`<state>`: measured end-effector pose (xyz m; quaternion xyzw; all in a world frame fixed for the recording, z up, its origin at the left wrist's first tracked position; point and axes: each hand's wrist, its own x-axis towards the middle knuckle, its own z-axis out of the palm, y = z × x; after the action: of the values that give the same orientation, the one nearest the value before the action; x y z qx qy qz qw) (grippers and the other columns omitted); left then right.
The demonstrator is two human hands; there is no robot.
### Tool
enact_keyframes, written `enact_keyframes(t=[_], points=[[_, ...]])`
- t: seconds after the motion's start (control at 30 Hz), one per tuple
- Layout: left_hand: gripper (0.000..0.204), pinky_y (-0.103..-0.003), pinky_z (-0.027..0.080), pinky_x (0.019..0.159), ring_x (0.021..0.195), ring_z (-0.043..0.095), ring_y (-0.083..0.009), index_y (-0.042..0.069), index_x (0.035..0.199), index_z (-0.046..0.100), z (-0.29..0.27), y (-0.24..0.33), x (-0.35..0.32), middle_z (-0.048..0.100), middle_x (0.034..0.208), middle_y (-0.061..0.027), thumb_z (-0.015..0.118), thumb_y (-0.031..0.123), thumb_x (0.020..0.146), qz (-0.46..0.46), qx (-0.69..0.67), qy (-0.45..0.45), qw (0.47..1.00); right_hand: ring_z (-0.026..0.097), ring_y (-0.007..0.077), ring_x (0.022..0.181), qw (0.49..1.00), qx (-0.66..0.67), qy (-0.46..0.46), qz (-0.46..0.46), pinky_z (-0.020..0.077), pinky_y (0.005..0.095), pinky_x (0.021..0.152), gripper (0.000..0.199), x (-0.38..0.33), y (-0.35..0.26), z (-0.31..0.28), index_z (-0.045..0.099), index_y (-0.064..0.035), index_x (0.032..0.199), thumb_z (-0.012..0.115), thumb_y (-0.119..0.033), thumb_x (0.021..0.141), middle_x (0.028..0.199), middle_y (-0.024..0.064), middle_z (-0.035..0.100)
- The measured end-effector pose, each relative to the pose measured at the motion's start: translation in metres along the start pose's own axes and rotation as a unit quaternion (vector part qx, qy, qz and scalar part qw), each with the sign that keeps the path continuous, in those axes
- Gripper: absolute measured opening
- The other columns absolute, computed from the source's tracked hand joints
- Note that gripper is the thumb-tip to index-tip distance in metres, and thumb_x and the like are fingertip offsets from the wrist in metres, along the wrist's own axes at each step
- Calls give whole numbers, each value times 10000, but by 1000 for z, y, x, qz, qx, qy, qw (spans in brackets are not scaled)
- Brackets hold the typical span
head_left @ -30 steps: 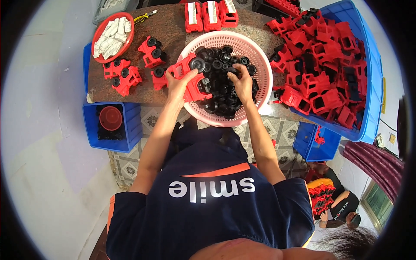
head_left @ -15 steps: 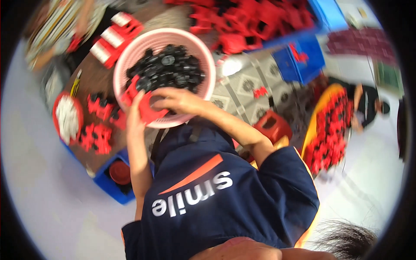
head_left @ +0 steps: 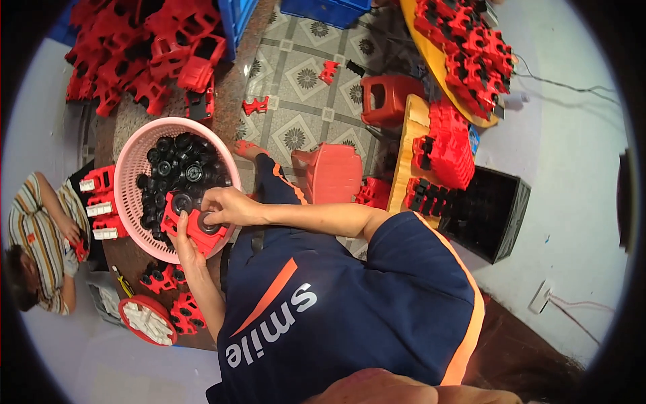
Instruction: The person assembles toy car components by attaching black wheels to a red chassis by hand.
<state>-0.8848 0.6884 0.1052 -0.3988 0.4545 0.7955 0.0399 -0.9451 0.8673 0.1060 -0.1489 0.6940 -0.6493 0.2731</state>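
Over the near edge of a pink basket point(head_left: 121, 195), my left hand point(head_left: 191, 250) holds a red plastic toy vehicle body point(head_left: 195, 221) from below. One black wheel point(head_left: 181, 203) sits at its far left end. My right hand point(head_left: 232, 206) is closed with fingertips on a second black wheel point(head_left: 208, 223) at the body's right end. I cannot tell whether that wheel is fixed in place. Loose black wheels point(head_left: 161, 168) are piled inside the basket.
Red bodies with wheels point(head_left: 187, 313) lie near a red bowl of white parts point(head_left: 148, 322) and a yellow-handled tool point(head_left: 124, 283). A large heap of red bodies point(head_left: 134, 54) is beyond the basket. A red stool point(head_left: 334, 173) stands right; a person point(head_left: 50, 236) works at left.
The view has turned, so the basket now appears lower and farther left. My hands stay together at the toy body, and my right fingertips now press on a black wheel at its right end.
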Motion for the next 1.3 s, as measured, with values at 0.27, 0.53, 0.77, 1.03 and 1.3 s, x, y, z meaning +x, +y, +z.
enact_keyframes(t=[0.27,0.53,0.77,1.03,1.3], points=[[586,-380,508,964,1111,598,-245,19,1335,481,-15,4,11,579,1255,-123,724,-3,801,58,-76,5,995,619,97,805,974,206,85,40,514,245,716,223,-5,-27,-6,655,-19,1032,726,-24,820,904,37,661],[826,-388,500,964,1133,572,-225,30,1330,304,-11,23,-17,533,1260,-131,844,104,709,124,-68,120,983,603,65,795,978,193,-40,70,501,216,731,204,17,-26,14,648,-20,1033,725,-22,844,872,-4,646],[816,-381,501,956,1114,582,-218,43,1309,314,-28,24,-35,532,1257,-134,851,118,701,89,-42,128,987,626,120,879,977,-91,-177,81,516,270,797,361,33,-13,27,604,-16,1147,754,-117,834,982,55,653],[1286,-410,477,1003,1257,491,-258,70,1490,-152,-24,-3,-76,429,1390,-152,861,99,699,78,5,41,996,516,232,1153,898,173,-299,272,452,341,968,744,43,-19,37,354,-9,1443,713,-266,844,1279,165,511],[1348,-405,500,981,1215,523,-279,175,1506,-188,1,-17,-74,391,1405,-179,805,-66,627,191,-86,120,970,550,192,1149,855,157,-414,270,442,327,984,809,73,-35,38,407,-2,1411,818,-202,744,1321,129,531]])
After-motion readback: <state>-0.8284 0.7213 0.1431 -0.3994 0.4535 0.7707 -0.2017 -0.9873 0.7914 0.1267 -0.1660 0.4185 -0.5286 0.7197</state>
